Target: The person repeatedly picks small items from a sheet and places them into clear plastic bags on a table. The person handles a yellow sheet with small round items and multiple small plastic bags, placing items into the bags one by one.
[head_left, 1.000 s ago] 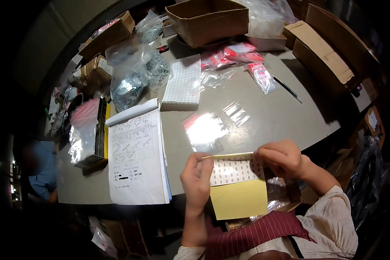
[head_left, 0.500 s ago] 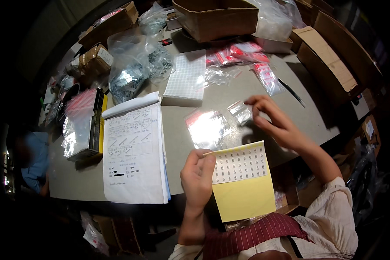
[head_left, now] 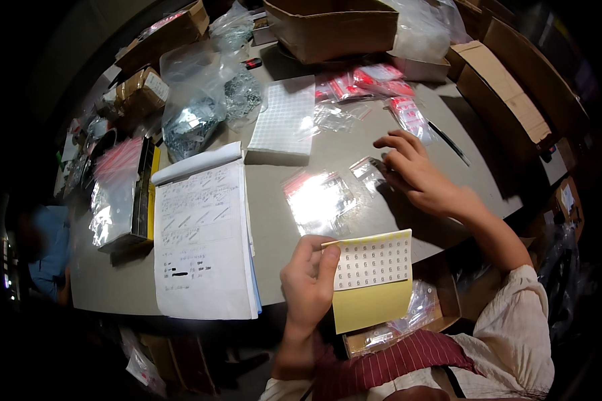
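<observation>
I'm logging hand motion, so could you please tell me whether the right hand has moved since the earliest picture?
Yes: the right hand has moved up the view, much closer to the dark pen.

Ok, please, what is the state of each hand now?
Left hand: closed, pinching the yellow-backed sticker sheet.
Right hand: open, fingers bent, near the small zip bag; nothing visibly held.

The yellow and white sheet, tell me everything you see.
The sheet looks like paper: white above with rows of small dark printed marks, plain yellow below, a yellow strip along the top. The left hand pinches its upper left corner, holding it slightly tilted near the edge of the table.
</observation>
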A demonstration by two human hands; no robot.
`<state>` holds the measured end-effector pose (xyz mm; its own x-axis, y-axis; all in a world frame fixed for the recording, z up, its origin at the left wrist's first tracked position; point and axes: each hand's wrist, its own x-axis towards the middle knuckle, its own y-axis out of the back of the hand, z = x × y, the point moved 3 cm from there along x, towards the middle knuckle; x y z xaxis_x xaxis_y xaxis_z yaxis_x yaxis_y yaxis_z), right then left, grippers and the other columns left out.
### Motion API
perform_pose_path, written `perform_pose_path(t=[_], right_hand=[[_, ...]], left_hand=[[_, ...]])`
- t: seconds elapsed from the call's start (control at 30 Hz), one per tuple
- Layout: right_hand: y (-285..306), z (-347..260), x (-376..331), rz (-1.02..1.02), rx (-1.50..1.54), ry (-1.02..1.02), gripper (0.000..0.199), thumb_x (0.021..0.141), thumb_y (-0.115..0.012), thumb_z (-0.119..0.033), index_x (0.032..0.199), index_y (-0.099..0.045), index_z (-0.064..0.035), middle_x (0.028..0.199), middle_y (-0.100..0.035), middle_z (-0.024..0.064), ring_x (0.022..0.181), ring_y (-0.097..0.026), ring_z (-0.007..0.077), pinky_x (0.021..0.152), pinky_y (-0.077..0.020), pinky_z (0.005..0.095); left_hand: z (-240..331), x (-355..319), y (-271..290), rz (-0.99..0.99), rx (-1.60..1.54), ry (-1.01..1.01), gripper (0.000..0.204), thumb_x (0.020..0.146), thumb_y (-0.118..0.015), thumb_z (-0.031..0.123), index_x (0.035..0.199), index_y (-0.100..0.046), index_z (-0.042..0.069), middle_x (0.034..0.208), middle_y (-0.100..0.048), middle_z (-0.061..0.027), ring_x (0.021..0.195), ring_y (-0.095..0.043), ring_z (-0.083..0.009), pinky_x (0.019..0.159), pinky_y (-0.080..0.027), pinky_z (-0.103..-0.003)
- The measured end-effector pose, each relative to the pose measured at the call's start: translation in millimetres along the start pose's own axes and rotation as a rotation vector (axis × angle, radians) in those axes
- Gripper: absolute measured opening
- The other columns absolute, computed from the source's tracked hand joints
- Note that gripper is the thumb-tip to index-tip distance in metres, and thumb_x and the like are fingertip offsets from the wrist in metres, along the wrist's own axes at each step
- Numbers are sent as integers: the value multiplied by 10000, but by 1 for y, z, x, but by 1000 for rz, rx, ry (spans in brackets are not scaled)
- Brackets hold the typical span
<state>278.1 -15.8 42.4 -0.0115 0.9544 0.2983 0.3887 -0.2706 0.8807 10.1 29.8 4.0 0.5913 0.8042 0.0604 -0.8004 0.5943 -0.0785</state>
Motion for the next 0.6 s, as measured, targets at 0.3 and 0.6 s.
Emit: perform_pose_path(t=[0.3, 0.6], right_hand=[[-25, 21, 31, 17, -356, 63, 407, 882, -717, -160, 1248, -591, -35, 1431, -492, 199, 1427, -350, 439, 1173, -318, 556], [27, -19, -14, -620, 44, 92, 316, 865, -787, -284, 1124, -715, -116, 1239, -611, 156, 1241, -500, 365, 1082, -390, 464]], left_hand=[[0, -4, 3, 14, -66, -15, 139, 1031, -597, 81, 1083, -614, -47, 828, -729, -108, 740, -643, -86, 645, -492, -235], [8, -10, 6, 34, -299, -33, 85, 1015, -602, 30, 1066, -587, -36, 855, -708, -104, 741, -630, -76, 643, -470, -215]])
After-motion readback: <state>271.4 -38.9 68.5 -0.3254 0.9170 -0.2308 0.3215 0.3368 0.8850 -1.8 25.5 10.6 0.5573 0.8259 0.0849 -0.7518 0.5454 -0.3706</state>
